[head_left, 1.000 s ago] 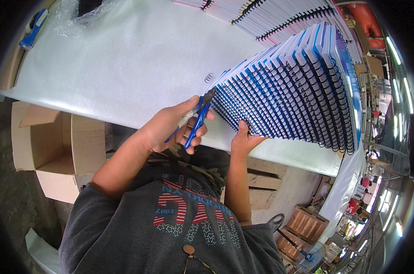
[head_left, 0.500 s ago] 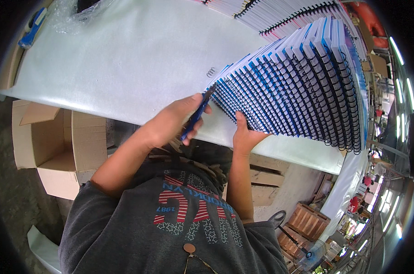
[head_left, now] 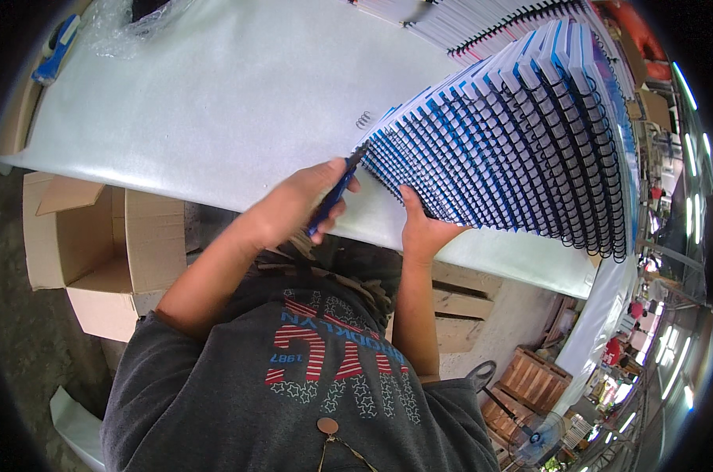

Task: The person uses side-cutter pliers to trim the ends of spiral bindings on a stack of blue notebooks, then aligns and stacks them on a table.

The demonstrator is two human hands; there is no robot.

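Observation:
My left hand (head_left: 293,206) is closed around blue-handled pliers (head_left: 333,197). The dark jaws of the pliers touch or nearly touch the near left corner of a long row of spiral-bound notebooks (head_left: 506,157). These have white pages, blue covers and black coil bindings that face me. My right hand (head_left: 426,232) grips the lower edge of the row, with its thumb up against the coils and its other fingers hidden. A short loose piece of coil (head_left: 363,119) lies on the white tabletop (head_left: 215,118), just beyond the jaws.
More coil-bound books (head_left: 522,31) stand behind the row at the far right. A blue tool (head_left: 55,51) and clear plastic wrap (head_left: 124,31) lie far left. Below the table's near edge is an open cardboard box (head_left: 97,252). Wooden pallets (head_left: 530,381) and a fan (head_left: 537,440) stand lower right.
The pliers have shifted slightly left, still in my left hand by the notebooks' corner. My right thumb has moved slightly up and left along the coils. The coil piece has stayed put.

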